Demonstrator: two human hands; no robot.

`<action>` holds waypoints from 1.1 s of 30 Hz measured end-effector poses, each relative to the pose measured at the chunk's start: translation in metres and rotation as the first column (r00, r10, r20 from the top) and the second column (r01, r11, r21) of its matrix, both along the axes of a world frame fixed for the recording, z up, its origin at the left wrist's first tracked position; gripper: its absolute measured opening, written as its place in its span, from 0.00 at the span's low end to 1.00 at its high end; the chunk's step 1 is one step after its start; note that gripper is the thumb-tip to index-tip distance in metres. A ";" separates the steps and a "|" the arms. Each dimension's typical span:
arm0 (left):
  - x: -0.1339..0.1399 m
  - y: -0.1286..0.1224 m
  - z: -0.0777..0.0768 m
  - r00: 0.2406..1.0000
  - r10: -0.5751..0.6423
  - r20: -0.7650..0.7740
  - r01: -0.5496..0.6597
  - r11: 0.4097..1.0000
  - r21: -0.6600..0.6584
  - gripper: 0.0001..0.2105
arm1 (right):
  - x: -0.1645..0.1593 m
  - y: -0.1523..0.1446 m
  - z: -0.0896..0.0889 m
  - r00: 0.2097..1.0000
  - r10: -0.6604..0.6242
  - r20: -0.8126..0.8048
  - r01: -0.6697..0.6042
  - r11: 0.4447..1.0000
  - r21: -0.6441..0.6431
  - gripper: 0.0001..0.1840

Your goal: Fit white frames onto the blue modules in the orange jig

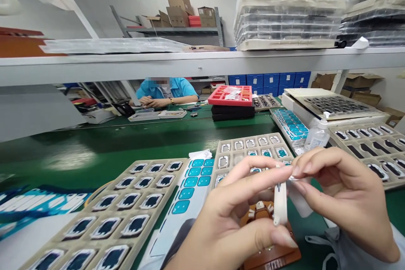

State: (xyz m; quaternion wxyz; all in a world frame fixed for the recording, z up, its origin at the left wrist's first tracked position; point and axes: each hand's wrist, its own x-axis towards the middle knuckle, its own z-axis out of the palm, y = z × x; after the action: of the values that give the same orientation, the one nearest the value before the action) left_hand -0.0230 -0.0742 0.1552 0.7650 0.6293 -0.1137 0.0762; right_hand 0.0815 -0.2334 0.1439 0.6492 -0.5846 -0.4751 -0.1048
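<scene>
A worker's left hand (234, 223) pinched a small white plastic part (280, 202) between thumb and fingers, holding it upright above the green worktop (126, 143), while the right hand (341, 198) met it from the other side, its fingertips closed on the part's top end and on a thin clear strip (299, 200) hanging just beside it. Both hands were clamped on the piece, close in front of the camera. Directly below them sat a brown fixture (272, 253) with small white pegs, partly hidden by the left hand. To the left lay a beige tray (120, 211) filled with dark-centred white frames, and next to it a white sheet of teal stickers (193, 185). Behind the hands stood a second beige tray (253, 147) holding a few frames, with a clear pump bottle (318, 133) near it to the right. Farther right, another tray (370, 143) carried long dark parts. Across the worktop, a person in a blue shirt (164, 90) sat with hands on the bench, near a red tray (230, 95) stacked on black ones. Stacks of clear trays (287, 17) rested on the shelf overhead.
</scene>
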 end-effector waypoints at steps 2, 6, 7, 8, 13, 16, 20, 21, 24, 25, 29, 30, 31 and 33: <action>0.000 0.001 0.000 1.000 0.028 0.005 -0.028 0.999 0.028 0.17 | 0.000 0.001 0.001 1.000 0.007 -0.013 -0.007 1.000 0.017 0.11; -0.001 0.001 0.002 0.998 0.054 0.014 -0.055 0.996 0.074 0.18 | 0.000 0.004 0.001 1.000 0.006 -0.012 -0.006 1.000 0.027 0.12; -0.001 0.001 0.002 0.998 0.057 0.020 -0.059 0.995 0.083 0.18 | -0.001 0.004 0.001 1.000 0.002 -0.008 -0.002 1.000 0.031 0.13; -0.001 0.000 0.003 0.998 0.063 0.026 -0.065 0.993 0.097 0.18 | -0.001 0.005 0.001 1.000 -0.006 -0.002 0.007 0.999 0.037 0.13; 0.001 0.002 0.001 0.987 0.151 0.058 -0.161 0.957 0.240 0.19 | 0.001 0.010 -0.003 0.998 -0.047 0.031 0.044 0.996 0.077 0.14; 0.003 0.006 0.000 0.974 0.204 0.100 -0.225 0.924 0.310 0.19 | 0.003 0.013 -0.003 0.997 -0.061 0.050 0.058 0.997 0.055 0.14; 0.002 0.008 0.001 0.970 0.210 0.120 -0.238 0.916 0.323 0.18 | 0.003 0.015 -0.002 0.997 -0.065 0.041 0.064 0.997 0.032 0.13; 0.001 0.008 0.001 0.974 0.197 0.111 -0.223 0.919 0.325 0.18 | 0.003 0.015 -0.002 0.997 -0.071 0.043 0.068 0.996 0.048 0.13; 0.001 0.008 0.001 0.978 0.189 0.086 -0.208 0.914 0.348 0.17 | 0.002 0.015 -0.003 0.993 -0.095 0.075 0.089 0.993 0.083 0.14; 0.002 0.008 0.001 0.977 0.196 0.083 -0.212 0.910 0.356 0.17 | 0.003 0.015 -0.003 0.990 -0.103 0.092 0.096 0.992 0.076 0.14; 0.005 0.009 0.000 0.975 0.209 0.070 -0.220 0.908 0.358 0.18 | 0.004 0.016 -0.002 0.980 -0.136 0.145 0.129 0.990 0.055 0.15; 0.006 0.010 0.000 0.976 0.206 0.064 -0.215 0.909 0.356 0.18 | 0.004 0.016 -0.001 0.979 -0.140 0.151 0.131 0.989 0.070 0.15; 0.007 0.010 0.000 0.977 0.205 0.058 -0.212 0.910 0.357 0.18 | 0.005 0.016 -0.001 0.977 -0.145 0.155 0.132 0.987 0.087 0.14; 0.008 0.010 0.000 0.976 0.211 0.050 -0.214 0.906 0.365 0.19 | 0.006 0.016 -0.001 0.974 -0.148 0.169 0.135 0.987 0.086 0.14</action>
State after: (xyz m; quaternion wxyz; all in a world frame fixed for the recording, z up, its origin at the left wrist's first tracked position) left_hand -0.0146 -0.0647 0.1550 0.6202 0.7696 -0.0604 0.1393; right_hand 0.0872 -0.2170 0.1427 0.6171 -0.5811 -0.4831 -0.2194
